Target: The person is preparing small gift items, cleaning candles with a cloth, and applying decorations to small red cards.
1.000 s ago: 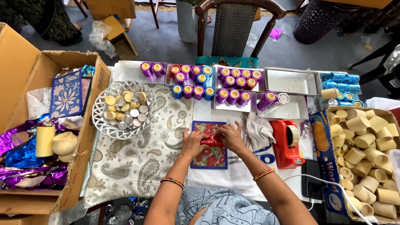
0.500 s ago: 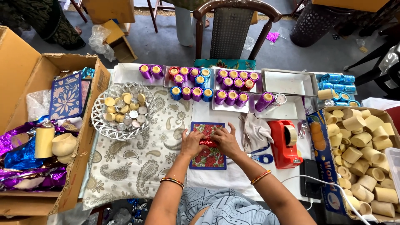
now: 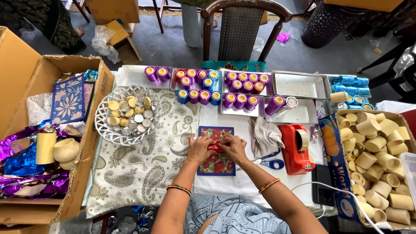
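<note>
Left hand (image 3: 200, 148) and right hand (image 3: 234, 147) both pinch a red foil-wrapped piece (image 3: 215, 147) over a red patterned mat (image 3: 216, 162)

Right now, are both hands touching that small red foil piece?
Touching. The head view shows the left hand and right hand pinching the red foil piece from either side, with no gap.

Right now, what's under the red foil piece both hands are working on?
Under the red foil piece, held by the left hand and right hand, lies a red floral mat. What the foil wraps is hidden by fingers.
</note>
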